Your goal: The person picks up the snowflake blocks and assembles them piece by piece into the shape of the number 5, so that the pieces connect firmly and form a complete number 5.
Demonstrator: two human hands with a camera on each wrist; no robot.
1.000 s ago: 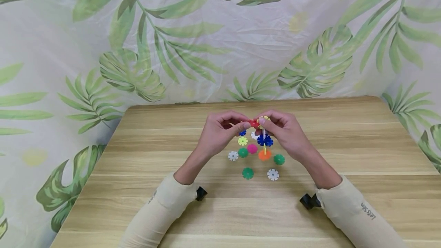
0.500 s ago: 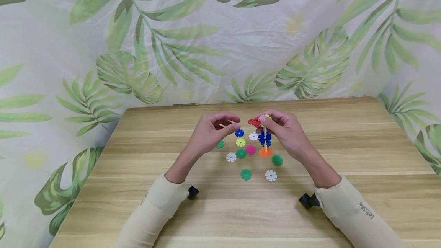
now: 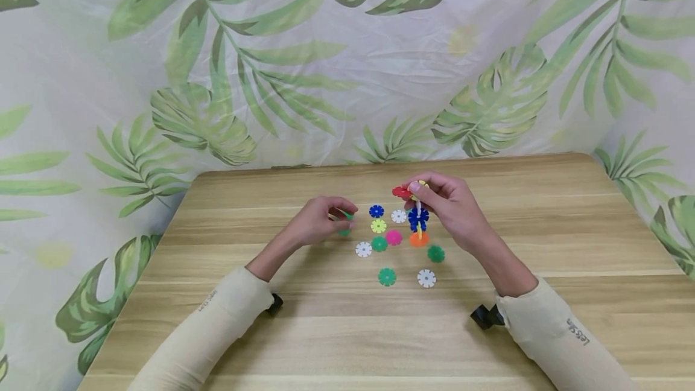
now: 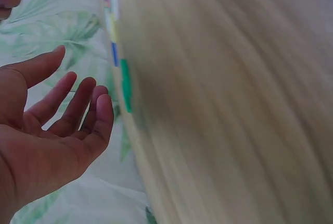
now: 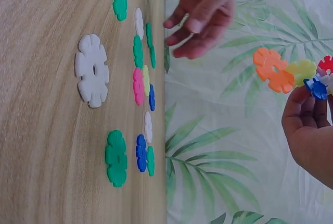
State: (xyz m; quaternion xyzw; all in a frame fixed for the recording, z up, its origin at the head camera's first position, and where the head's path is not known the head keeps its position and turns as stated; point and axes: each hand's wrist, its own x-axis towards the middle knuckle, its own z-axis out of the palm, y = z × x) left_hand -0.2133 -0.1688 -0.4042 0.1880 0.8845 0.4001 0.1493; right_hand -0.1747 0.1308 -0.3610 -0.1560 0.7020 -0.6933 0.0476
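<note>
My right hand point(image 3: 453, 210) pinches a joined chain of notched plastic snowflake discs above the table. A red disc point(image 3: 400, 191) juts out leftward at its top, beside a yellow one point(image 3: 420, 186). Below hang white, blue and yellow pieces, with an orange disc point(image 5: 273, 70) at the far end. My left hand point(image 3: 317, 222) hovers at a green disc point(image 3: 344, 232) on the table's left part. In the left wrist view its fingers are spread and loosely bent, holding nothing, with that green disc point(image 4: 126, 86) lying apart from them.
Loose discs lie flat on the wooden table point(image 3: 347, 343): blue point(image 3: 376, 211), yellow point(image 3: 378, 226), pink point(image 3: 393, 238), several green point(image 3: 387, 277) and white point(image 3: 426, 278). A leaf-patterned cloth point(image 3: 304, 77) hangs behind the table.
My left hand has let go of the red disc and moved left and down to the green disc. My right hand keeps the chain almost where it was.
</note>
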